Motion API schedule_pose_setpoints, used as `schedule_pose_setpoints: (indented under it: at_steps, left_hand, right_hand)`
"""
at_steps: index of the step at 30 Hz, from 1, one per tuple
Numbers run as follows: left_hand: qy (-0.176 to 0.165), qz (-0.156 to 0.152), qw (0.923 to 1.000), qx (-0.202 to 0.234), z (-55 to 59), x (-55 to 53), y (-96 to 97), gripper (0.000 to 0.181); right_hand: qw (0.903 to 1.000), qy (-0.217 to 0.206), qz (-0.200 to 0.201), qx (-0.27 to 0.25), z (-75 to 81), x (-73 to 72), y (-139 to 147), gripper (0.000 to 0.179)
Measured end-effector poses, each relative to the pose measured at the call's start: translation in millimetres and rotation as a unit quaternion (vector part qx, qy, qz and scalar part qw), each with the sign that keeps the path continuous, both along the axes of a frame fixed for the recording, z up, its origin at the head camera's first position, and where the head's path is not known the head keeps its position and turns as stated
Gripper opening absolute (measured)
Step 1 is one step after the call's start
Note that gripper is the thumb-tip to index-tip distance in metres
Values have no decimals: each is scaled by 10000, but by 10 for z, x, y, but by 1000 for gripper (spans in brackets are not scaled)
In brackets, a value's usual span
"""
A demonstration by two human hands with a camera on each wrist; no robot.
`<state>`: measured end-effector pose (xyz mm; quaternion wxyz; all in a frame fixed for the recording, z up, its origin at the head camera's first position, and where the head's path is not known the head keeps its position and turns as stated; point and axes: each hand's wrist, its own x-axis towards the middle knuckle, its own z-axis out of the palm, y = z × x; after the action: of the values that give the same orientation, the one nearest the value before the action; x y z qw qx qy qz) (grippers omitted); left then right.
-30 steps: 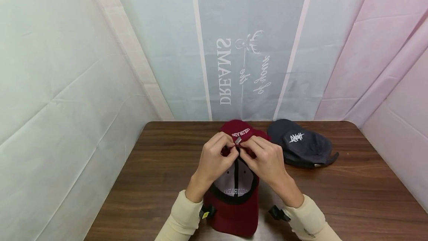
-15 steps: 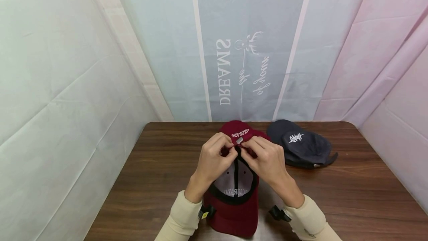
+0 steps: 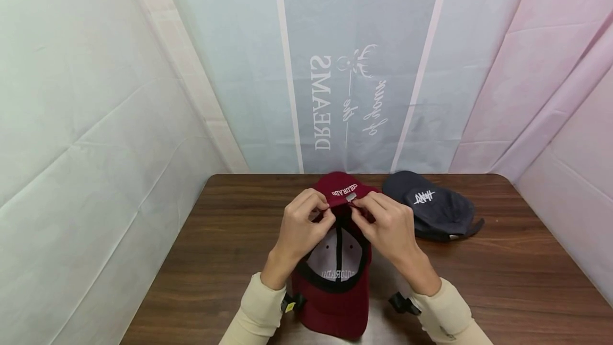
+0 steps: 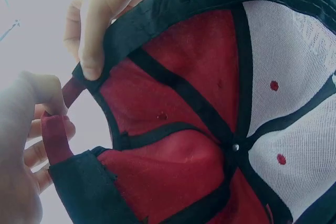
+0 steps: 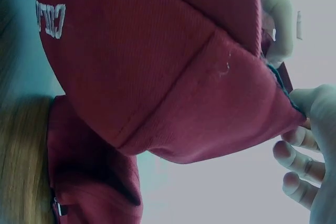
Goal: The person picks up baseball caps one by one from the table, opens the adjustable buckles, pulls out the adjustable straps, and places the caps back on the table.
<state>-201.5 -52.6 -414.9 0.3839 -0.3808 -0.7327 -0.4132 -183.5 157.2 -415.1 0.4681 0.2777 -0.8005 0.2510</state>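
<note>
A maroon baseball cap [image 3: 333,307] stands with its brim towards me and its inside facing up, showing white front panels and black seam tape. My left hand [image 3: 300,228] pinches the left side of its back opening with thumb and fingertips. On the other side, my right hand [image 3: 387,228] pinches the right side, near a small grey piece [image 3: 351,196] at the fingertips. In the left wrist view, the cap's narrow maroon strap [image 4: 55,135] bends at the fingers. Whether its two ends are joined, I cannot tell.
Behind the hands lies a second maroon cap [image 3: 340,182] lettered COLORADO. To its right rests a dark navy cap [image 3: 438,209] with white lettering and a loose strap end. The wooden table [image 3: 230,217] meets a printed cloth backdrop [image 3: 258,95] at the back.
My hands have drawn slightly apart in the last half second, the left going left and the right going right. The small grey piece has shifted right with my right fingertips.
</note>
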Motion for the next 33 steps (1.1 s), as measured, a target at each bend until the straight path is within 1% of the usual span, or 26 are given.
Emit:
schedule_pose_setpoints:
  at_steps: [7, 16, 24, 28, 33]
  left_hand:
    - [-41, 31, 10000, 3, -8, -5, -38, 17]
    - [-108, 22, 9999, -4, -3, 0, -52, 16]
    - [-63, 5, 9993, 361, 9, -45, -135, 17]
    - [-104, -1, 9993, 348, 22, -56, -158, 16]
    - [-172, 11, 9996, 214, 25, -43, -162, 11]
  right_hand:
    - [10000, 8, -83, -15, -4, -14, 28, 8]
    - [10000, -5, -78, -21, -2, -13, 32, 7]
    - [9996, 60, -196, -174, 14, -22, 87, 7]
    - [9995, -40, -210, -231, 14, -23, 104, 6]
    - [9990, -290, -182, -303, 6, -27, 107, 7]
